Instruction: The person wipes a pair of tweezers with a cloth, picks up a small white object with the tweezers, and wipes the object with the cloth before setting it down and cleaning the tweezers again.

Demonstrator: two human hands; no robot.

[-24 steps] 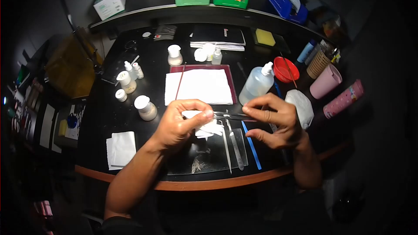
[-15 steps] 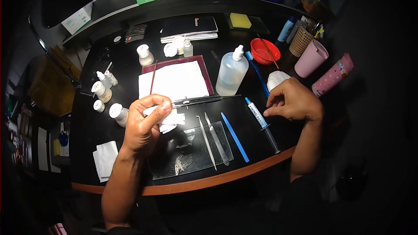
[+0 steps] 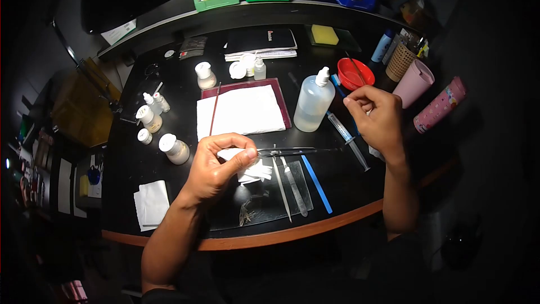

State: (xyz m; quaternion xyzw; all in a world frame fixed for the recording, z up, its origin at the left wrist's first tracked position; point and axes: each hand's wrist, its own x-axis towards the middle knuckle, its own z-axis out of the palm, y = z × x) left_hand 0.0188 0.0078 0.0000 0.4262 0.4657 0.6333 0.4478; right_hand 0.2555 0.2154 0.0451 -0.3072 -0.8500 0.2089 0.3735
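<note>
My left hand [image 3: 222,166] is closed in a pinch on dark metal tweezers [image 3: 292,151], which point to the right over the table. White tissue [image 3: 256,172] shows between and below its fingers. My right hand [image 3: 378,121] is raised with thumb and fingertips pinched together, just below the red bowl [image 3: 360,74] in this view; what it holds, if anything, is too small to make out. Under it lie a blue-handled brush [image 3: 336,80] and a paste syringe [image 3: 341,129]. Below the tweezers, a pale carving tool [image 3: 283,191], a scalpel handle [image 3: 295,191] and a blue stick [image 3: 317,184] lie side by side.
A large squeeze bottle [image 3: 314,104] stands between my hands, beside a white paper towel [image 3: 242,110] on a maroon tray. Small white-capped jars [image 3: 174,149] line the left. A pink cup [image 3: 415,83] and patterned tumbler [image 3: 440,106] stand at right.
My right hand has lifted away from the white tissue at the right and moved up toward the red bowl, still pinched. My left hand has shifted right with the tweezers; the view has shifted too.
</note>
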